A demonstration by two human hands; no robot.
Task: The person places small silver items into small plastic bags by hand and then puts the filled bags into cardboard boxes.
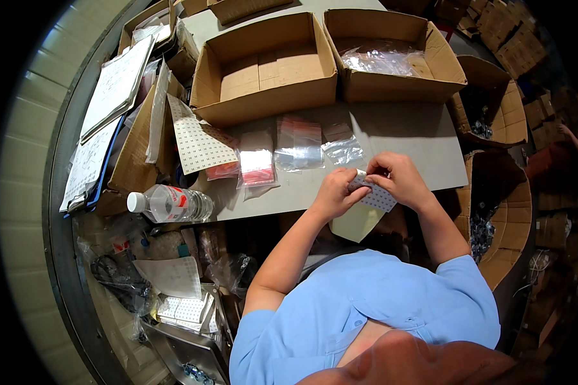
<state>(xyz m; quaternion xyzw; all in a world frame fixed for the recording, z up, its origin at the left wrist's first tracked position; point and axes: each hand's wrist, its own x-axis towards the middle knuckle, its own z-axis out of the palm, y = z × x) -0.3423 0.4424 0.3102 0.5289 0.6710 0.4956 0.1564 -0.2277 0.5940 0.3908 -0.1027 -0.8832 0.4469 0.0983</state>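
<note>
A sheet of small printed labels [380, 199] is held between my two hands at the table's front edge. Its pale yellow backing [355, 222] hangs down over my lap. My left hand [335, 194] has its fingers closed on the sheet's left side. At the upper edge, the fingertips of my right hand [397, 180] are pinched together on the sheet; whether a single label is between them is too small to see. Beyond my hands, clear zip bags [342, 146] lie on the table, with stacks of red-edged zip bags [298, 144] to their left.
Two open cardboard boxes [263, 106] stand at the back, the right one holding clear plastic bags [382, 62]. Another label sheet [202, 140] leans at the left. A water bottle [173, 203] lies on the left table corner. Deep cartons [504, 237] flank the right side.
</note>
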